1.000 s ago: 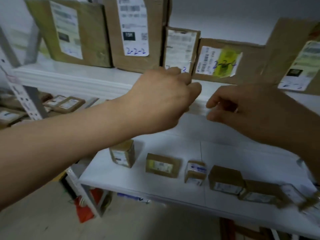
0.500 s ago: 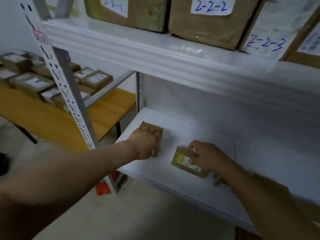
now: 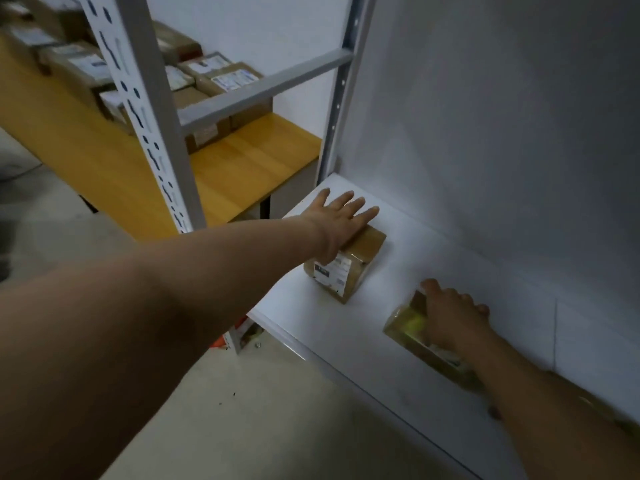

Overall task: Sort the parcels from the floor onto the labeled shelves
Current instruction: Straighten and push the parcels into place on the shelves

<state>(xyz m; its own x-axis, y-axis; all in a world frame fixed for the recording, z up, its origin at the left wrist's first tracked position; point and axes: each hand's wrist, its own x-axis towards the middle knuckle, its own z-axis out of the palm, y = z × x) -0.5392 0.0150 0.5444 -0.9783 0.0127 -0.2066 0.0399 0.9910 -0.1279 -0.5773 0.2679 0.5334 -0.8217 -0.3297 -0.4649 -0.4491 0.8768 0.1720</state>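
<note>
1. Head view, the parcels: two small cardboard parcels lie on the white shelf (image 3: pixel 408 341). The box (image 3: pixel 349 268) is in the middle of the frame, with a white label on its near face. The flat parcel (image 3: pixel 412 327) is at lower right, wrapped in shiny tape with a yellow-green mark.
2. Head view, the hands: the left hand (image 3: pixel 341 220) rests flat on top of the box, its fingers (image 3: pixel 356 206) spread and released, not gripping. The right hand (image 3: pixel 450 320) presses on the flat parcel with bent fingers (image 3: pixel 467 301); I cannot tell if they really grasp it or only push it.
3. Handling, as I judge: both parcels seem light and stiff, easy for one hand. The tape on the flat parcel may be slippery, so it is better to hold it by its two long edges. The box is best taken from above, by opposite side walls.
4. Edges and room: the box stands near the left front corner of the shelf, and the flat parcel is close to the front edge; a push toward the lower part of the frame could drop them to the floor (image 3: pixel 277 427). Toward the back wall the shelf is free. The post (image 3: pixel 138 98) at upper left limits the left arm, and beyond it a desk (image 3: pixel 242 157) carries more parcels.
</note>
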